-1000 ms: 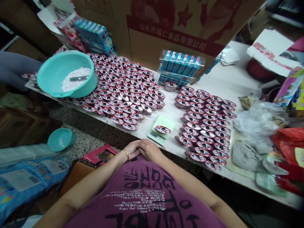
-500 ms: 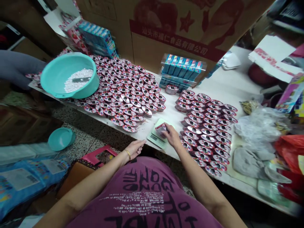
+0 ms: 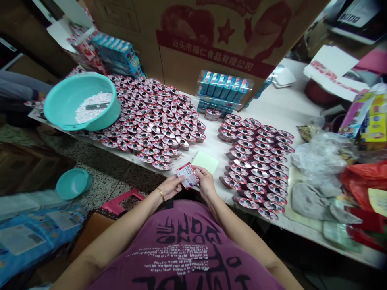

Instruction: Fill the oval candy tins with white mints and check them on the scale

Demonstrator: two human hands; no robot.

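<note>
- Basin [image 3: 90, 123]: teal, holding white pellets, and sitting on packs [image 3: 151, 125] at the left.
- Left hand [image 3: 170, 187]: pinched the packet's left edge.
- Packet [image 3: 188, 175]: red and white, held between both hands over the table [image 3: 211, 141] edge.
- Right hand [image 3: 206, 182]: pinched the packet's right edge.
- Risk: a slipped pinch could drop the packet to the floor [image 3: 142, 177]; a careless forearm could disturb the nearby rows [image 3: 256, 169].
</note>
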